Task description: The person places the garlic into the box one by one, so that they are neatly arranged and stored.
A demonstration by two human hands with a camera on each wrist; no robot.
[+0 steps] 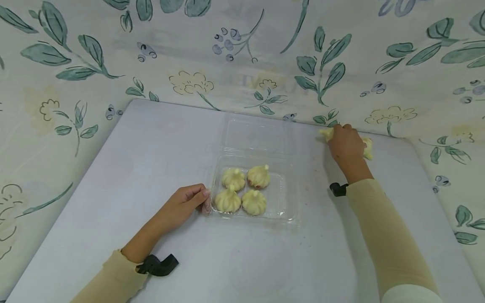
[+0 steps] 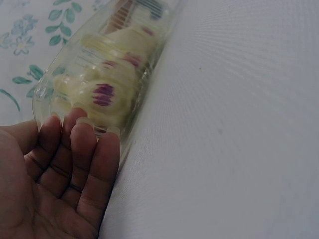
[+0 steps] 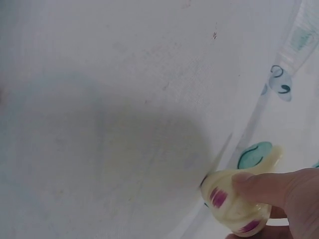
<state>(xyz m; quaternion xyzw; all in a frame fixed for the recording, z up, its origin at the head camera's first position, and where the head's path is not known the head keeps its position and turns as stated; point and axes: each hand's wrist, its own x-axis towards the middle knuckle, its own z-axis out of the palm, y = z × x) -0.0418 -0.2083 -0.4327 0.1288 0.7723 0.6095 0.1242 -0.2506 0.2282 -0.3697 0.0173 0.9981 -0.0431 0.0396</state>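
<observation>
A clear plastic clamshell box point(image 1: 278, 198) lies with its lid point(image 1: 259, 134) folded back. Several pale garlic bulbs point(image 1: 254, 202) with purple patches fill its left part, seen through the wall in the left wrist view as well. At the box's left edge my left hand point(image 1: 188, 199) pinches the rim between thumb and fingers. Far right, near the table's back edge, my right hand point(image 1: 346, 145) grips a garlic bulb point(image 3: 224, 199), its stem pointing away from the palm. Another garlic bulb point(image 1: 367, 148) shows just right of that hand, partly hidden by it.
The white table point(image 1: 151, 151) has small specks on it to the right of the box. A floral cloth point(image 1: 242, 54) rises behind the table's back edge and along both sides. Each wrist wears a black camera mount point(image 1: 159, 265).
</observation>
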